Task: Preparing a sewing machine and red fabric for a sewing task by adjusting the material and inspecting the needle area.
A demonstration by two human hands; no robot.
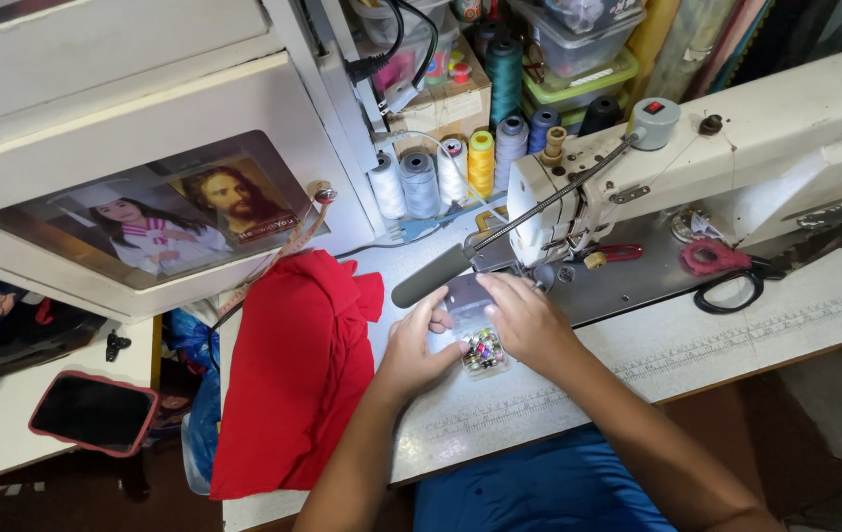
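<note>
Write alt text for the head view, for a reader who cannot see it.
Both hands, left hand and right hand, hold a small clear box of coloured pins over a white sewing table, in front of a sewing machine. Red cloth lies to the left; thread spools stand behind.

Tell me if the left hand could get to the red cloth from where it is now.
Probably yes. The left hand rests at the small clear box of coloured pins, and the red cloth lies just beside it on the sewing table, with nothing standing between them.
</note>
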